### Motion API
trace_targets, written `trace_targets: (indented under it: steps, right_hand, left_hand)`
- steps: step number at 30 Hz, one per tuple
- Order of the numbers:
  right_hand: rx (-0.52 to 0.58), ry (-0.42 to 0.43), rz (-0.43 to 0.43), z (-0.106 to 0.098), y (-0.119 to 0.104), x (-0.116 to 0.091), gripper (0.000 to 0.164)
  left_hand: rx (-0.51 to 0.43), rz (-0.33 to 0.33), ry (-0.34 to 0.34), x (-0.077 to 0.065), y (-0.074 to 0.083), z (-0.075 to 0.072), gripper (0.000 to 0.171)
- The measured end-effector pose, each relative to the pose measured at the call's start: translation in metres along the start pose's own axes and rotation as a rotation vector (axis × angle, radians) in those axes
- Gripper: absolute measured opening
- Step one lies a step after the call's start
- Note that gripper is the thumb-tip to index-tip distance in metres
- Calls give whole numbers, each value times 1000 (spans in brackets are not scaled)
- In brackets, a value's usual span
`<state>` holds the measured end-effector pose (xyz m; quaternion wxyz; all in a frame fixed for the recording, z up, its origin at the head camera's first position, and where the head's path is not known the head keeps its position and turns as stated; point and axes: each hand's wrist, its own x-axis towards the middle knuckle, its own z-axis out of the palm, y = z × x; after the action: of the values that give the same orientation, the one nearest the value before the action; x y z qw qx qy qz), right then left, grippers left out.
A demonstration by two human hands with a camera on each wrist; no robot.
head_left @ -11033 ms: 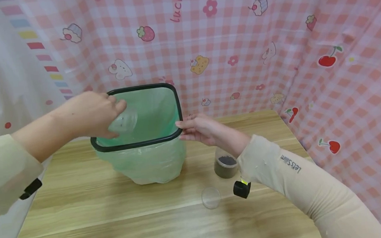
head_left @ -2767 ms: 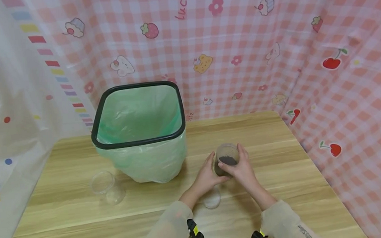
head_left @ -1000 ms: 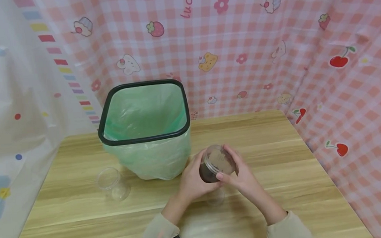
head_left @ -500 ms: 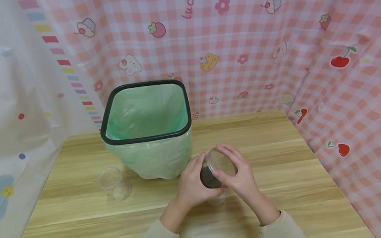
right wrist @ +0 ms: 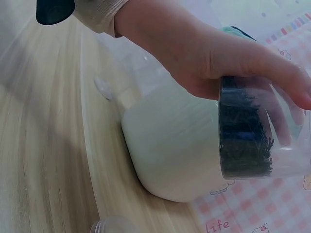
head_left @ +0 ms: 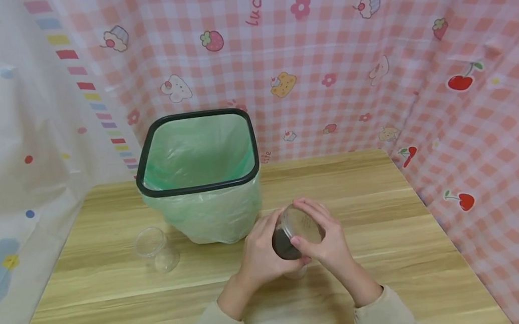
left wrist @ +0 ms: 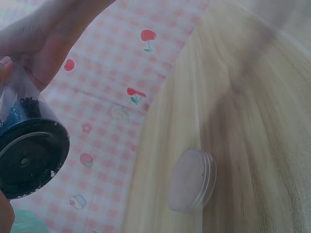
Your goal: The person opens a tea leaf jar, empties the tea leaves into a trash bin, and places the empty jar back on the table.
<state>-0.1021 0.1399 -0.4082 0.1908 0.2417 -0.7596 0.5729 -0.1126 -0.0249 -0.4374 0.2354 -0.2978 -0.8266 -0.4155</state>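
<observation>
Both hands hold a clear plastic jar point(head_left: 285, 242) tilted above the table, with dark, short, twig-like pieces settled at its bottom. My left hand point(head_left: 262, 252) wraps round the jar's body from the left. From the right, my right hand point(head_left: 331, 235) grips its round clear top, thumb on the near edge and fingers on the far edge. The left wrist view shows the jar's dark underside point(left wrist: 33, 158); the right wrist view shows the layer of dark pieces point(right wrist: 245, 131). Below the hands, a clear round lid point(left wrist: 191, 180) lies on the table, mostly hidden in the head view.
Behind and left of the hands stands a bin point(head_left: 200, 189) with a black rim and a green bag liner. A clear jar point(head_left: 158, 250) without dark contents stands left of it on the wooden table point(head_left: 116, 307). Pink checked curtain point(head_left: 323, 42) hangs behind.
Earlier my left hand held the other clear jar inside the bin; that jar now stands on the table. Both hands have since taken up the dark-filled jar, tilted it and moved slightly nearer.
</observation>
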Motion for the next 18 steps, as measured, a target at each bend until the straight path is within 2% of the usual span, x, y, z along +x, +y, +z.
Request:
trace_targets:
  steps: [1,2,5,8,13,18]
  right_hand:
    - [6,-2,-9,-1,1,0,59]
    - [32,-14,-19,-1,1,0,59]
    - [78,-82,-64,-5,0,0,60]
    - [89,-164,-150,-8,-3,3,62]
    - [68,-216,-267,-10,-9,10,64]
    - [80,-228,-285,-10,-9,9,64]
  left_hand:
    - [-1,3,-2,0,0,0,92]
    - [-49,-6,-20,0,0,-1,91]
    - [-242,-45,-84,-3,1,-3,86]
    - [-431,-72,-131,-6,2,-7,83]
    - [-453,-37,-135,-6,5,-13,85]
    - [-450,-20,-149,-5,7,-14,86]
